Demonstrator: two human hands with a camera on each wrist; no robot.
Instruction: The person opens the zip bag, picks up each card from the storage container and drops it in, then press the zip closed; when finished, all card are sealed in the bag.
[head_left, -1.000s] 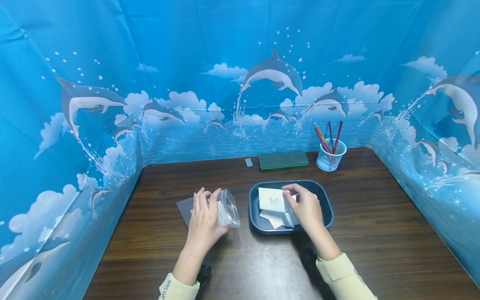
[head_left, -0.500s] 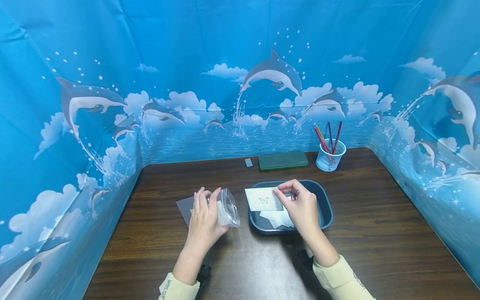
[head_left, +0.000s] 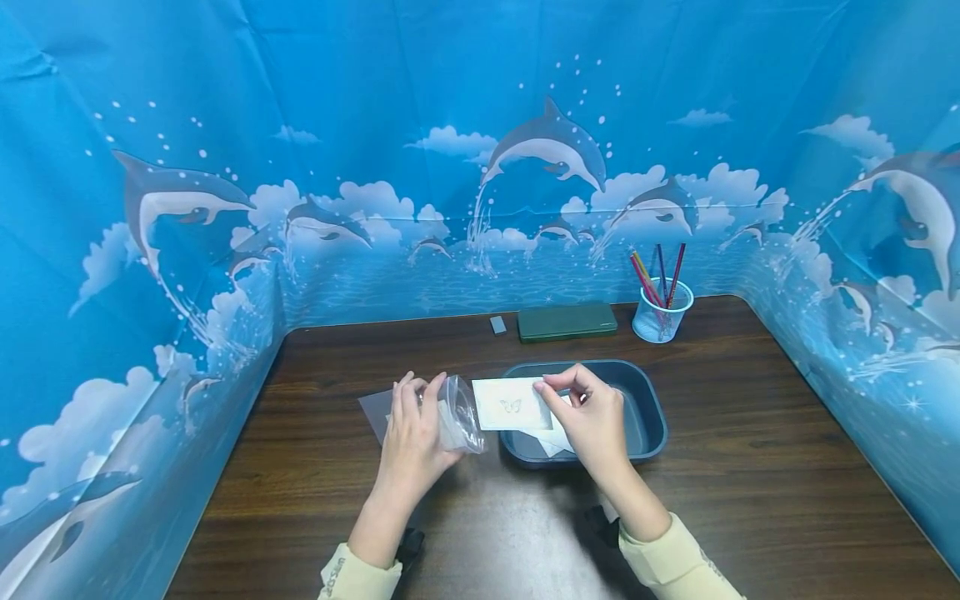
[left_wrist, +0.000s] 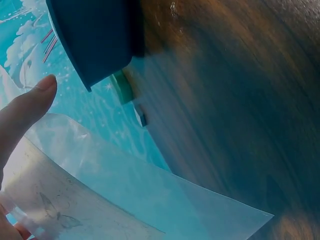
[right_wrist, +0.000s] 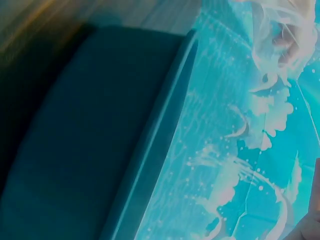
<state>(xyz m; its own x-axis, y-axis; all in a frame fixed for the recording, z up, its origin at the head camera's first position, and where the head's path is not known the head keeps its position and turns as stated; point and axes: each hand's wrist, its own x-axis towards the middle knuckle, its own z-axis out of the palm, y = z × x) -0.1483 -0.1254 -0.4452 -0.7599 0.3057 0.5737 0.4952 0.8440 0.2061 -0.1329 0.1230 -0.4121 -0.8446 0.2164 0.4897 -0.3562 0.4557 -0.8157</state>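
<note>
In the head view my left hand point(head_left: 408, 446) grips a clear plastic bag point(head_left: 465, 412), its mouth facing right. White paper with a faint butterfly print point(left_wrist: 59, 215) shows inside the bag in the left wrist view. Between thumb and fingers, my right hand point(head_left: 597, 421) pinches the right edge of a white card point(head_left: 510, 406) with a small butterfly on it. The card's left edge is right at the bag's mouth. Below the card, more white paper pieces point(head_left: 555, 440) lie in a dark blue tray point(head_left: 654, 408), partly covered by the card and right hand.
Behind the tray lie a green case point(head_left: 567, 323) and a small grey block point(head_left: 498, 325). A light blue mesh cup point(head_left: 660, 321) with several coloured pencils stands at the back right. A dolphin-print curtain point(head_left: 337, 100) encloses the dark wooden table point(head_left: 750, 467).
My right hand has lifted the butterfly card from over the tray and moved it left to the bag's mouth. My left hand and the bag have barely moved.
</note>
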